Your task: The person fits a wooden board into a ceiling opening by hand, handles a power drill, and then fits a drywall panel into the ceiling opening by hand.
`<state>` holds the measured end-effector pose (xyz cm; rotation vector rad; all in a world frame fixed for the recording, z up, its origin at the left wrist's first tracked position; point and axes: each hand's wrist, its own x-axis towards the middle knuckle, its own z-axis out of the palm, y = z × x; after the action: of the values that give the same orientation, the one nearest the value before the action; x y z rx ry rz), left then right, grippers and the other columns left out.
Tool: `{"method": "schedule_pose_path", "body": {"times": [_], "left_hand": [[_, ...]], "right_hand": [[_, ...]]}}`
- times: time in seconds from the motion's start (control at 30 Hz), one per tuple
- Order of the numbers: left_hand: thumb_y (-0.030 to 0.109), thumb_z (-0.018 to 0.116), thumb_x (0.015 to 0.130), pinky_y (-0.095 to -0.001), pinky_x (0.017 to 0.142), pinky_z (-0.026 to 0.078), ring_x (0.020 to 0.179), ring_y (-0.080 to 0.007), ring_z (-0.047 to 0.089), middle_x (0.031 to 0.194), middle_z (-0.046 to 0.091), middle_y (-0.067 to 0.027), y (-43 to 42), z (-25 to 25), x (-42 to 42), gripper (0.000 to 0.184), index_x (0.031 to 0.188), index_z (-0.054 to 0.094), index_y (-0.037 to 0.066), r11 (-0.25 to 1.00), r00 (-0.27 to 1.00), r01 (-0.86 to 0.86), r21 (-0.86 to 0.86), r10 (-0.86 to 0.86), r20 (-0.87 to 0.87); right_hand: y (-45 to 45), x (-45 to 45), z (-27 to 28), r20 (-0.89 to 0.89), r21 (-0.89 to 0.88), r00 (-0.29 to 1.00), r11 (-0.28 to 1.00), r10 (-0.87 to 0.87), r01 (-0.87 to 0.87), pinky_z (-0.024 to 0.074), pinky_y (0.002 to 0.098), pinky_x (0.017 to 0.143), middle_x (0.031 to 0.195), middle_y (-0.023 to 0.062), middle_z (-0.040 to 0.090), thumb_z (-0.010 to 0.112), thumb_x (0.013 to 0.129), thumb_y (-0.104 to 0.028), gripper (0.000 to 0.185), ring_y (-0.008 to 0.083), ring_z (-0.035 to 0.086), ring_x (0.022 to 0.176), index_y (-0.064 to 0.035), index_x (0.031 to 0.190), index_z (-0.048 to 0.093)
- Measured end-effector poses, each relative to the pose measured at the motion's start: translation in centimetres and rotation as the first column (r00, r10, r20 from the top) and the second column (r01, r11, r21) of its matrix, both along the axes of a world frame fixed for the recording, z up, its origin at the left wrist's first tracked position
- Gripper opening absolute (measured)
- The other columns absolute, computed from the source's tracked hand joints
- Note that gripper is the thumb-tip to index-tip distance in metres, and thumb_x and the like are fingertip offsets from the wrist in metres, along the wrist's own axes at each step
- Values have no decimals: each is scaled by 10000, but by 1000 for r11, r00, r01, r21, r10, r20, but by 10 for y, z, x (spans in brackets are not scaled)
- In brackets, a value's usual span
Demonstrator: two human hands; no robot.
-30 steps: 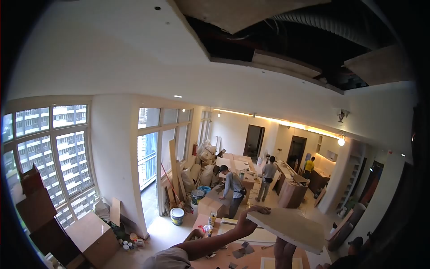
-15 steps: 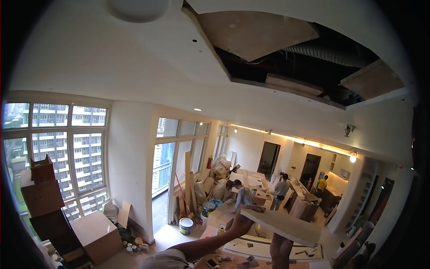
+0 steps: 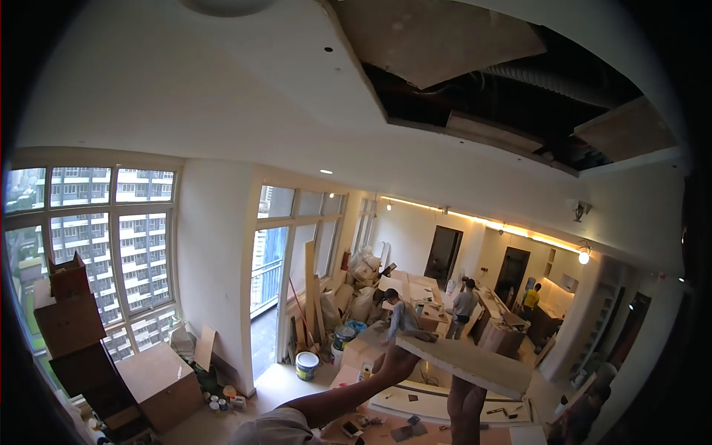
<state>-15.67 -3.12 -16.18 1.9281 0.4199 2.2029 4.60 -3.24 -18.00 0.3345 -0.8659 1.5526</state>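
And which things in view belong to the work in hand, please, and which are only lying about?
In the work:
pale board, raised, left hand at one end, right hand beneath

Apparently just lying about:
bucket, on the floor
wooden box, near the window
small pots, beside that box

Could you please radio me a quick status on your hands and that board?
Left hand gripping the board's left end. Right hand under it. Ceiling opening higher up. Worker beyond left end.
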Motion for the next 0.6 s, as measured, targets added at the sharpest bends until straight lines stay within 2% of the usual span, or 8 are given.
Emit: {"method": "schedule_pose_path", "body": {"times": [0.1,0.27,0.33,0.4,0.43,0.47,0.5,0.6], "left_hand": [[91,725,944,-392,1026,495,1156,-240,650,1170,691,-143,-3,-1,2,255,1151,591,26,997,1000,-2,-77,3,12],[54,700,939,-383,1001,508,1135,-251,654,1169,683,-148,-8,-2,6,229,1140,597,13,993,998,-55,-101,57,13],[36,682,928,-376,977,517,1120,-257,662,1168,691,-152,-7,-3,11,237,1147,597,1,994,999,-7,-108,11,31],[-25,634,893,-375,945,527,1069,-267,687,1105,720,-166,2,-10,7,161,1050,665,-30,993,994,-105,-60,105,-13],[-40,608,878,-379,945,526,1069,-269,689,1082,721,-164,-5,-4,11,148,1003,688,-37,987,994,-108,-117,111,13],[-54,602,875,-390,960,524,1076,-281,689,1078,719,-168,15,-25,6,162,1024,661,-31,991,996,-62,-118,69,58],[-51,619,882,-395,964,526,1090,-290,685,1075,716,-177,2,-9,16,165,1043,623,-18,998,992,58,-37,-53,114],[3,671,910,-409,974,529,1090,-300,692,1080,712,-189,-8,-3,20,171,1057,583,-3,998,996,22,-62,-17,87]], "right_hand": [[-3,1,-1,4,23,1000,1000,-15,15,514,431,1118,1376,113,606,674,988,-298,467,267,580,1301,-55,1367,552],[3,4,-9,-15,-25,999,999,-32,31,522,431,1105,1348,115,628,635,1012,-283,407,264,604,1269,-43,1336,575],[10,5,-14,-3,-70,1000,998,5,-5,531,430,1092,1330,122,638,612,1025,-255,368,266,621,1243,-39,1321,580],[4,8,-14,-34,-133,999,990,34,-39,552,422,1063,1283,127,660,572,1044,-211,309,266,648,1200,-32,1295,588],[2,10,-12,-39,-137,998,989,55,-60,554,418,1059,1275,124,663,571,1045,-217,308,262,648,1198,-32,1292,588],[2,11,-12,-40,-139,996,987,79,-84,556,413,1055,1267,121,666,570,1046,-222,308,258,649,1196,-32,1288,589],[3,13,-12,-40,-136,993,984,109,-113,559,409,1051,1259,118,670,569,1048,-227,308,253,650,1193,-32,1285,590],[9,16,-17,-55,-52,975,974,216,-219,560,397,1047,1265,108,668,572,1048,-259,315,240,653,1183,-37,1271,593]]}}
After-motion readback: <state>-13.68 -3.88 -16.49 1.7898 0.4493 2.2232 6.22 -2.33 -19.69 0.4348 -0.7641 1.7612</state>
